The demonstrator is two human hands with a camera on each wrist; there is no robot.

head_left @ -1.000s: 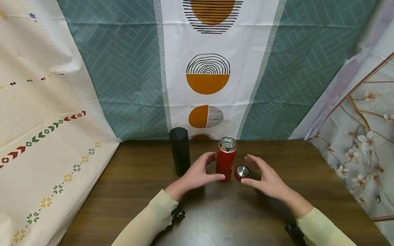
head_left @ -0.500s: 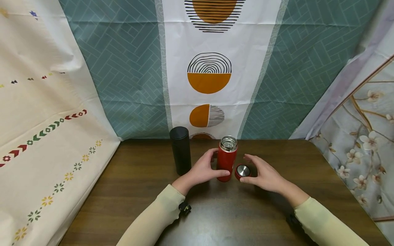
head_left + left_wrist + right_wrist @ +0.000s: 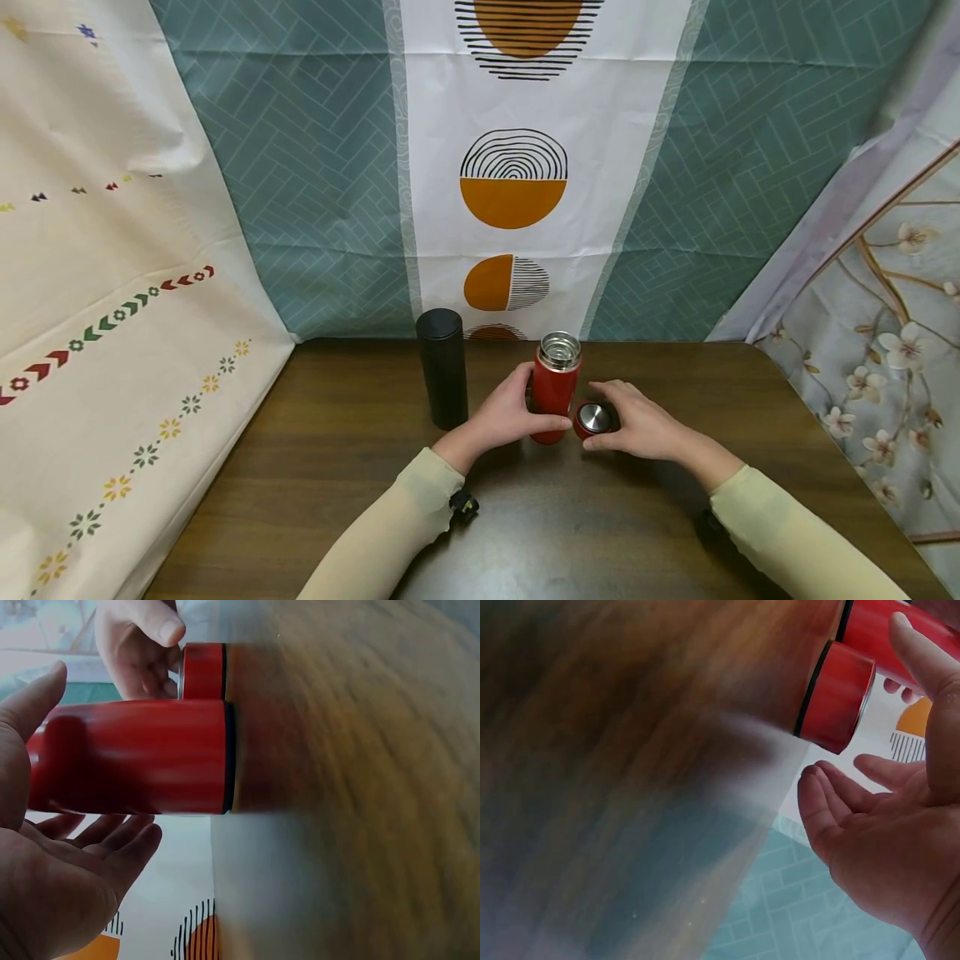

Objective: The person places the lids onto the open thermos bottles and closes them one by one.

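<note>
A red vacuum flask stands upright on the table without its lid, its steel mouth showing. My left hand is spread around its left side, thumb across the front and fingers behind. In the left wrist view, the fingers look straight and apart from the flask; thumb contact I cannot tell. To the flask's right lies its red lid with a steel top. My right hand reaches around this lid from the right. In the right wrist view its fingers do not grip the lid.
A tall black cylinder stands upright left of the flask, near the left forearm. The brown wooden table ends at a patterned cloth backdrop. Another cloth hangs along the left edge.
My left hand has moved right and closer around the flask. My right hand has shifted slightly left, closer to the lid. Flask, lid and black cylinder have stayed in place.
</note>
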